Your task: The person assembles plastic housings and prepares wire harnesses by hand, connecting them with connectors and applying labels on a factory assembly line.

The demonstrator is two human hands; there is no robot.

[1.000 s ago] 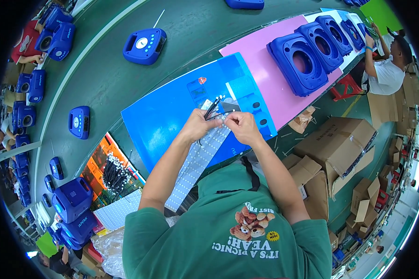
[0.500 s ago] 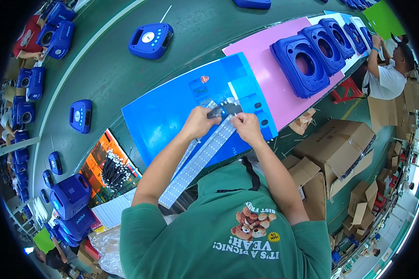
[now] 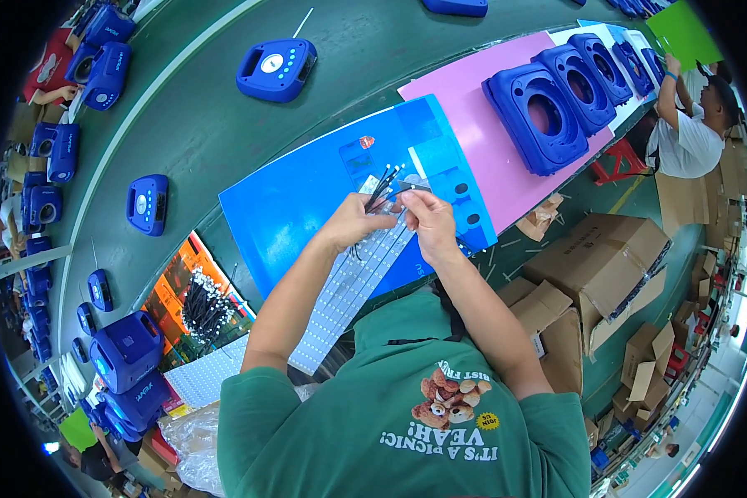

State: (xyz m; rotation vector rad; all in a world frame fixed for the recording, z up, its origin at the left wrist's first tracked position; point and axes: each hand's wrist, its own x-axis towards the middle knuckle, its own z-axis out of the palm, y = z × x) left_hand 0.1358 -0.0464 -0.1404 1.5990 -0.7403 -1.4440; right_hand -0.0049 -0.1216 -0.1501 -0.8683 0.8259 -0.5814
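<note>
Centre frame: left hand pinches a bundle of thin black wires; right hand closed on the same bundle. Long white strip beneath, over blue sheet. Pink sheet upper right.

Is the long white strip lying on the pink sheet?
No, the long white strip lies on the blue sheet under both hands, while the pink sheet lies farther right.
</note>
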